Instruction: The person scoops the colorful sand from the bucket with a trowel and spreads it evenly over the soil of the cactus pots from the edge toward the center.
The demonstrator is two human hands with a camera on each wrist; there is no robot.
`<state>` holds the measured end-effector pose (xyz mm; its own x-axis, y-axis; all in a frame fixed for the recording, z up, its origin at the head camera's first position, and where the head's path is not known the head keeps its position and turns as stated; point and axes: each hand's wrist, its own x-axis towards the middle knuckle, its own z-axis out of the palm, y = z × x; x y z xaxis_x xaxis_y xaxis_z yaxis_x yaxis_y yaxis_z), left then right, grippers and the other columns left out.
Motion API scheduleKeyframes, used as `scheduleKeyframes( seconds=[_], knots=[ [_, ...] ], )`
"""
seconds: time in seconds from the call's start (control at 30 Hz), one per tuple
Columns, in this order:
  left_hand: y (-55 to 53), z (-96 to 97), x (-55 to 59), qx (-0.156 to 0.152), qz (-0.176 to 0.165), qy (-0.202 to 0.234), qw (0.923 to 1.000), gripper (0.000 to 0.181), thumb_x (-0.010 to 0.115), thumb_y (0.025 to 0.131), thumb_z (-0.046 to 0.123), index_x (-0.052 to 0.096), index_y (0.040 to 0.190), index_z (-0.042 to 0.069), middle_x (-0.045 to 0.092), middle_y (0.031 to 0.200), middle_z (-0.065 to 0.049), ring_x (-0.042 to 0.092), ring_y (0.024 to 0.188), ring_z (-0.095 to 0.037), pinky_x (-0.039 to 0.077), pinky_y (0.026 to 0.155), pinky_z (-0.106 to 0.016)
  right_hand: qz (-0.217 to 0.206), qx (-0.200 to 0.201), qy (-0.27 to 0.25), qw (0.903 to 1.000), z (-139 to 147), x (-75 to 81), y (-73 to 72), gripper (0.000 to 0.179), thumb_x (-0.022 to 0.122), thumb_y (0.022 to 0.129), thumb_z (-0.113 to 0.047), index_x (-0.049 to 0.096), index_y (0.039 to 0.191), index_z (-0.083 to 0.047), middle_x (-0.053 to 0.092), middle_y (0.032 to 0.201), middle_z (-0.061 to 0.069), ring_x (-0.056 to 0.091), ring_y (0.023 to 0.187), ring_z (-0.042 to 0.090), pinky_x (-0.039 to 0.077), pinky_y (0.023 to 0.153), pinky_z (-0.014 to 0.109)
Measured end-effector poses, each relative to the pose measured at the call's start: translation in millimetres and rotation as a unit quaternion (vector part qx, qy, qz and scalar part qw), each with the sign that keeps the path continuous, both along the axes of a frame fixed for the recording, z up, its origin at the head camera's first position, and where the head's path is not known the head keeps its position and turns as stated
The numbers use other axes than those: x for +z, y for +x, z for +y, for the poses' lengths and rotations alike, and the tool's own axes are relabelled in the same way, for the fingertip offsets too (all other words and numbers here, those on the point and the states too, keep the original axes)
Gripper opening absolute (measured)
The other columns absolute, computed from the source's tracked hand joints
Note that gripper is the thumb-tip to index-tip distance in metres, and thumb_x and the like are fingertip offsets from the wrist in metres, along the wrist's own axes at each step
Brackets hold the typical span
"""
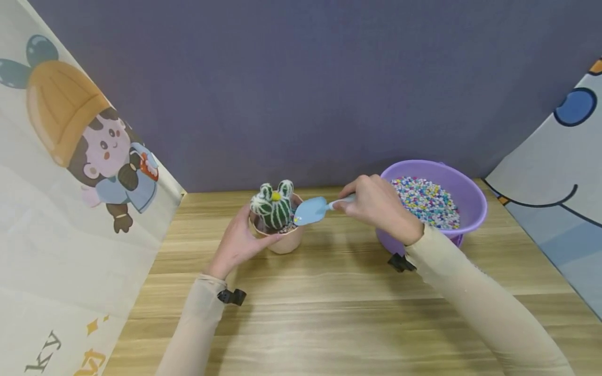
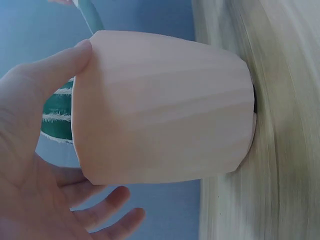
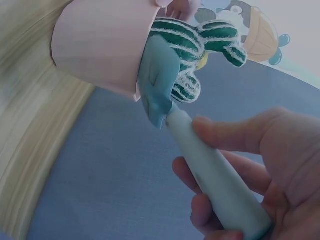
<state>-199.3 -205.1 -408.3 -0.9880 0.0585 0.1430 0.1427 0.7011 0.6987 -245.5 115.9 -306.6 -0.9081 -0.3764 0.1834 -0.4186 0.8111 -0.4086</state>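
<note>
A pale pink flower pot (image 1: 288,243) stands on the wooden table, holding a green-and-white striped cactus (image 1: 275,214) with a yellow bloom. My left hand (image 1: 237,244) grips the pot by its rim, thumb on the near side and fingers around the left. In the left wrist view the thumb lies on the rim of the pot (image 2: 165,110). My right hand (image 1: 376,206) holds a small light-blue trowel (image 1: 311,211) by its handle. The trowel's blade tips over the pot's right rim beside the cactus, with a few beads at its tip. In the right wrist view fingers wrap the trowel handle (image 3: 215,185).
A purple bucket (image 1: 472,203) with many small colourful beads (image 1: 425,201) stands right of the pot, partly behind my right wrist. A dark blue-grey wall (image 1: 301,94) rises behind the table (image 1: 301,324). Printed panels (image 1: 70,235) flank both sides.
</note>
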Motion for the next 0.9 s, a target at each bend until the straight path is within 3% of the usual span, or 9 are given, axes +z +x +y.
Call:
scheduleKeyframes(
  seconds=[0.3,0.7,0.9],
  knots=[
    [1.3,6.8,-0.7,0.013,0.016,-0.022,0.9995,0.113,0.092,0.074,0.062,0.04,0.161,0.012,0.05,0.16,-0.014,0.047,0.148,-0.037,0.039,0.124,-0.061,-0.006,0.012,0.0,0.9999,-0.4,-0.2,0.1,0.016,0.088,0.086,-0.035,0.088,0.095,-0.021,0.081,0.082,-0.002,0.052,0.055,0.013,0.039,0.047,0.029],
    [4.6,8.0,0.9,0.03,0.007,-0.032,0.999,0.118,0.089,0.072,0.071,0.04,0.162,0.012,0.052,0.159,-0.015,0.049,0.146,-0.038,0.041,0.122,-0.062,0.012,0.013,0.007,0.9998,1.3,-3.1,6.2,0.016,0.087,0.085,-0.036,0.088,0.094,-0.023,0.083,0.087,-0.003,0.06,0.06,0.013,0.045,0.051,0.03],
    [4.1,7.6,0.1,0.035,0.007,-0.035,0.9988,0.118,0.089,0.071,0.071,0.041,0.161,0.012,0.053,0.157,-0.016,0.05,0.145,-0.038,0.042,0.122,-0.062,0.001,0.011,-0.004,0.9999,3.9,-6.5,6.9,0.018,0.088,0.085,-0.037,0.088,0.094,-0.022,0.084,0.091,-0.001,0.065,0.066,0.013,0.047,0.054,0.031]
  ],
)
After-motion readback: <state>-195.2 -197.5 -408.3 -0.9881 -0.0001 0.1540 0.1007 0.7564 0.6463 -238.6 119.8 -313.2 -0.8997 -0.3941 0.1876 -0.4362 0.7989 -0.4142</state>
